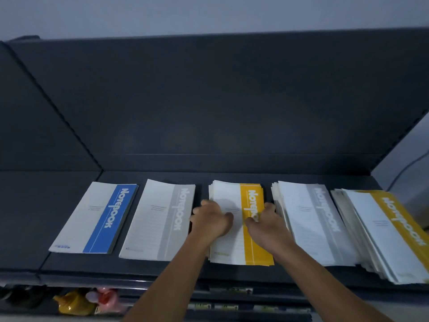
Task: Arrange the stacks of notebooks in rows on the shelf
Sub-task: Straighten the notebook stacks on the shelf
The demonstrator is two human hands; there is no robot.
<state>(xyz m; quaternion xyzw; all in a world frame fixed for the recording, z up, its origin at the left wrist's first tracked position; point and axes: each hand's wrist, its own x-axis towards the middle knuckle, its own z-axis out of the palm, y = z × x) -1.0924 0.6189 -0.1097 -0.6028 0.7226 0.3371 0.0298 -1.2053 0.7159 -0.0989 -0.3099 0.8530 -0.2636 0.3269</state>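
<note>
Several stacks of notebooks lie side by side on a dark shelf [162, 270]. From the left: a blue-banded stack [97, 219], a grey-banded stack [160, 221], a yellow-banded stack [236, 242] in the middle, a second grey-banded stack [311, 224] and a fanned-out yellow-banded stack [385, 235] at the far right. My left hand [210, 220] grips the left edge of the middle yellow stack, thumb on the cover. My right hand [267, 224] grips its right edge, thumb on the yellow band.
The shelf's dark back panel [209, 101] rises behind the stacks, with a side panel [34, 126] at the left. Below the front edge, a lower shelf holds yellow and pink toys [83, 300] and price labels. A grey wall and a cable [404, 168] are at the right.
</note>
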